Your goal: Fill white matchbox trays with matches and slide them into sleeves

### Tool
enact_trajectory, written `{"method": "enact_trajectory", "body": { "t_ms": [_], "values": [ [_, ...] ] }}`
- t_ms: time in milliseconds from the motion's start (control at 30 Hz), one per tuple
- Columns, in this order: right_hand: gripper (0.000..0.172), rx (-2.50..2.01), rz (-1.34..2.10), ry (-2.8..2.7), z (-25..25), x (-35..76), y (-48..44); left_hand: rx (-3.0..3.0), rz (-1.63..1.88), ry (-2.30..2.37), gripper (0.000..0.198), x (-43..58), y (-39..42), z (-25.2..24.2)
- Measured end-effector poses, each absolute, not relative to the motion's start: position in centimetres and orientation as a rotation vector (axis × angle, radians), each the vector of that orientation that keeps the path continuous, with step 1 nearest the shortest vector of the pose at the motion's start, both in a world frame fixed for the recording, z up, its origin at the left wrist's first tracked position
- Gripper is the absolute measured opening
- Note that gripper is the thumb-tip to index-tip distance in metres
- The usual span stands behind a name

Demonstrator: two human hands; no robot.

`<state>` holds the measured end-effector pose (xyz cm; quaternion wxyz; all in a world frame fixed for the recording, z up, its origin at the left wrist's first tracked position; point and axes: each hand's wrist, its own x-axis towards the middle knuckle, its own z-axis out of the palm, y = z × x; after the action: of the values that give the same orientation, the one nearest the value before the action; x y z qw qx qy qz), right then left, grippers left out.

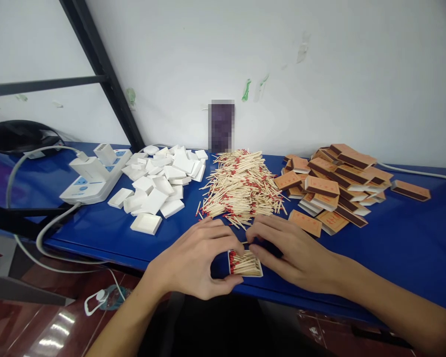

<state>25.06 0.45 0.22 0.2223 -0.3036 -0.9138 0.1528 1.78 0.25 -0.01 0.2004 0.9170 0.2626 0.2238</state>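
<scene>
A small white matchbox tray [261, 271] filled with red-tipped matches sits near the table's front edge. My left hand [204, 255] curves around its left side, with the thumb at the front edge and the index finger by the back corner. My right hand [292, 253] is at the tray's back right, its thumb and fingertips pinched together by a single match [245, 242] between the hands. Just beyond the hands lies a big heap of loose matches [243, 188], their red heads pointing different ways.
Left of the heap lie many empty white trays [156, 201]. To the right is a pile of orange matchbox sleeves [321, 186] with dark striking sides. A power strip [85, 191] with chargers and cables stands far left beside a black metal frame [104, 74]. A white wall rises behind.
</scene>
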Motion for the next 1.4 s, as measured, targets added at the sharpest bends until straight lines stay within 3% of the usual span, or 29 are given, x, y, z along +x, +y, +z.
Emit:
{"method": "enact_trajectory", "body": {
  "t_ms": [200,600,967,1067,1400],
  "values": [
    [0.018,-0.91,0.375,-2.606,-0.4,25.8,1.5,2.565,0.617,0.732,0.02,1.8,0.2,0.2],
    [0.009,-0.897,0.208,-2.443,-0.5,26.1,1.8,2.563,0.6,0.749,0.015,1.6,0.3,0.1],
    [0.021,-0.741,0.534,-2.338,0.4,25.5,0.5,2.543,0.626,0.929,0.025,1.8,0.3,0.1],
    [0.027,-0.69,0.423,-2.276,0.2,25.7,0.6,2.538,0.633,0.954,0.026,1.8,0.3,0.1],
    [0.019,-0.576,-0.037,-2.355,0.2,25.3,0.5,2.54,0.608,0.952,0.024,1.9,0.3,-0.1]
  ]
}}
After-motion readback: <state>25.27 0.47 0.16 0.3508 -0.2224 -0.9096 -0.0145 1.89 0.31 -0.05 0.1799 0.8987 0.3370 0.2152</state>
